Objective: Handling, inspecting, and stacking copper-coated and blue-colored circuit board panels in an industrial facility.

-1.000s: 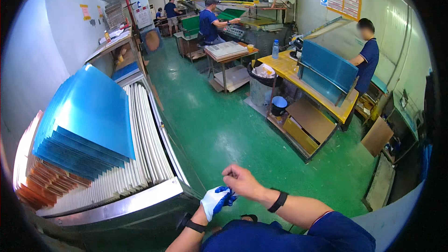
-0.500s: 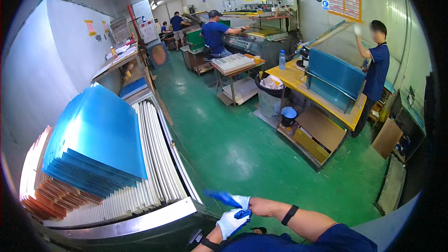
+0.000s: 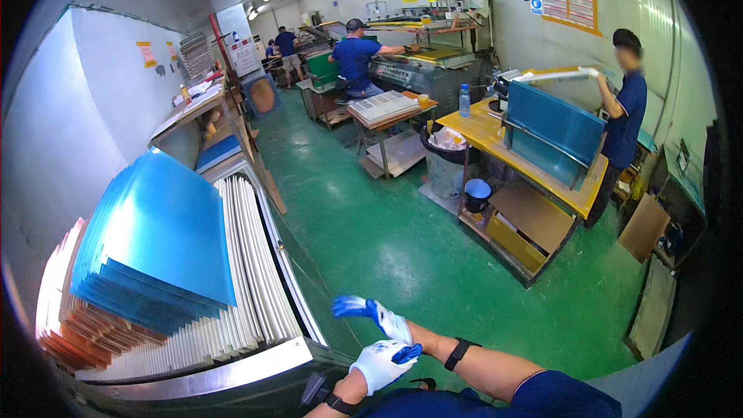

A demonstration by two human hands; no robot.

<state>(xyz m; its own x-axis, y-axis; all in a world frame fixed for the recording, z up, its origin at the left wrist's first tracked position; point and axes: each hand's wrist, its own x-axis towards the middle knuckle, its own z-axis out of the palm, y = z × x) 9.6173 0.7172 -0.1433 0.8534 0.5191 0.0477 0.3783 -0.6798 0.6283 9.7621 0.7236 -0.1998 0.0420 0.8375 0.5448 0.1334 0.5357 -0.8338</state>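
My right hand (image 3: 370, 314) wears a white knit glove with a blue-coated palm and fingers, the fingers stretched out to the left. Just below it, at the right wrist, is my left hand (image 3: 382, 364), in a matching glove. Its fingers are curled closed against the cuff (image 3: 399, 331) of the right glove; part of this grip is hidden. Both hands are in front of my body, to the right of a rack of upright sheets. Black bands circle both forearms.
Blue sheets (image 3: 159, 224) lean on a packed row of white-edged panels (image 3: 259, 263) at the left. A yellow table (image 3: 484, 133) with a blue panel stands at the right, a co-worker (image 3: 625, 108) behind it. Green floor (image 3: 371, 240) lies between. Other people stand near machines farther back.
The right glove's fingers have straightened out to the left and its cuff sits around the wrist. My left hand has shifted slightly lower. The co-worker at the right has lowered a frame.
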